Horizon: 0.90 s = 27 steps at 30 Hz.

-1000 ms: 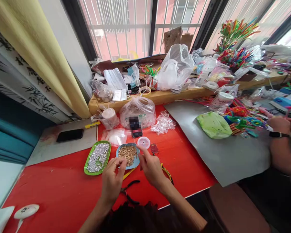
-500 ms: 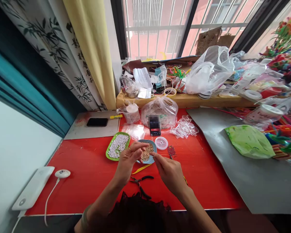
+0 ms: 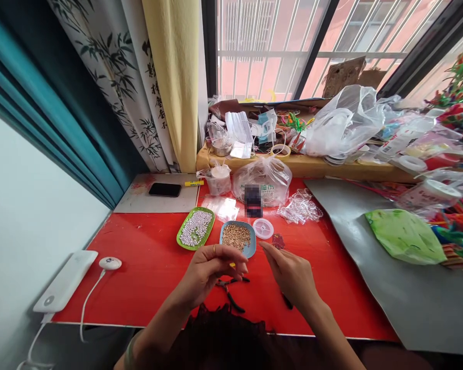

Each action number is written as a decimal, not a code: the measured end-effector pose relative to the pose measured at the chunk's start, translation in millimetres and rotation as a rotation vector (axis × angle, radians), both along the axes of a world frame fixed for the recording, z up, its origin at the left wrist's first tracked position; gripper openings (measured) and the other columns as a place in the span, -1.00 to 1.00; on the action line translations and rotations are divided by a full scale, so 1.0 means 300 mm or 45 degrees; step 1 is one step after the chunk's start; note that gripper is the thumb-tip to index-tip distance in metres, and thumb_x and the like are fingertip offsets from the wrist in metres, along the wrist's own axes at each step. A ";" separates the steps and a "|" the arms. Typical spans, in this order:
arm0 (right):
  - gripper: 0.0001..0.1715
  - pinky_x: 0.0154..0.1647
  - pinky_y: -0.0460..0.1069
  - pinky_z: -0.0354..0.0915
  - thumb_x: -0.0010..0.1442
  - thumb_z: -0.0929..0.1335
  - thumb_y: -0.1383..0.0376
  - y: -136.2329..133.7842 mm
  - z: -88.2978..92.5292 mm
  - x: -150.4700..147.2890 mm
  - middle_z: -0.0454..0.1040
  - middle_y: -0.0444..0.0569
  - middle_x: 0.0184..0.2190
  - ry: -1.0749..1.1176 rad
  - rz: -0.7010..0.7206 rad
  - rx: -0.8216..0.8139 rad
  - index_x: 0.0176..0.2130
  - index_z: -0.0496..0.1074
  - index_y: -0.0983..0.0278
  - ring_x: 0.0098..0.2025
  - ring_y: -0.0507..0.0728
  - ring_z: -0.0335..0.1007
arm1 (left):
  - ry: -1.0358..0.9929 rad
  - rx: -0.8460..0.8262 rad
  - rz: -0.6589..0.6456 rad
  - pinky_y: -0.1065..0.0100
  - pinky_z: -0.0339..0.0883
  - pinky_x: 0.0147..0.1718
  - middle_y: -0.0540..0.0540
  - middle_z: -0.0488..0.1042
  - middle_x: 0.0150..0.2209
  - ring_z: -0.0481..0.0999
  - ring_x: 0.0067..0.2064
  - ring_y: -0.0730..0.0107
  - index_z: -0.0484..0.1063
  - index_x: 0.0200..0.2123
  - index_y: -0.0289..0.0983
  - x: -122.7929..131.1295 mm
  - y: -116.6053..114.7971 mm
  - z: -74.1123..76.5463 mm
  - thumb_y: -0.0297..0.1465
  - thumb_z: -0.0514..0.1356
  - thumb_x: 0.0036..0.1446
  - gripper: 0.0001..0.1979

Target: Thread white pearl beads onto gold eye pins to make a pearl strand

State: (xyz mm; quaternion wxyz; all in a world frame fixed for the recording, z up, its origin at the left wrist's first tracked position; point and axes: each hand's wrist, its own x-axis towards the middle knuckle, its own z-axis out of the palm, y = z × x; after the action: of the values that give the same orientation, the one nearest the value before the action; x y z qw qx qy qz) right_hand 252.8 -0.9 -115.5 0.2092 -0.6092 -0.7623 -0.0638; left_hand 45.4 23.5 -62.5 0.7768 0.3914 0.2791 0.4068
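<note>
My left hand (image 3: 216, 267), with a ring on one finger, is held over the red table in front of a blue tray (image 3: 251, 249) of gold beads (image 3: 235, 235). Its fingers bend toward the right, and whatever they hold is too small to see. To the right, thumb and forefinger of my right hand (image 3: 295, 270) are pinched together near the tray's right corner; anything between them cannot be made out. Black-handled pliers (image 3: 234, 300) lie under my left hand, partly covered. A green tray (image 3: 180, 237) of silvery-white beads (image 3: 196, 227) stands farther left.
A clear plastic spool (image 3: 263, 228) and a small dark red patterned item (image 3: 278, 241) lie right of the blue tray. Behind are a phone (image 3: 253, 200), a plastic bag (image 3: 281, 185) and clear packets (image 3: 299, 206). A dark handle (image 3: 287, 301) shows beside my right wrist.
Both hands have come back toward me, away from the blue tray, uncovering more gold beads. The gap between them has widened slightly. The view has shifted a little.
</note>
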 end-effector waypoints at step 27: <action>-0.63 -0.19 -0.08 0.43 0.26 0.21 0.37 -0.112 0.024 -0.216 0.51 0.10 -0.11 0.818 0.328 -0.114 0.07 0.26 0.28 -0.11 0.10 0.48 | 0.529 0.099 0.112 0.36 0.39 -0.42 -0.11 0.57 -0.47 0.53 -0.43 0.30 0.53 -0.48 -0.32 0.010 -0.062 -0.144 -0.41 0.24 -0.01 -0.89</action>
State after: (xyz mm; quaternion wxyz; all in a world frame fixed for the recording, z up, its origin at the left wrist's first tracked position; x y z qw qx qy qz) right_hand 187.9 -34.6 -108.2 0.4180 -0.5054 -0.7302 0.1916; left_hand 48.5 5.0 -105.7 0.6684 0.4840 0.4340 0.3615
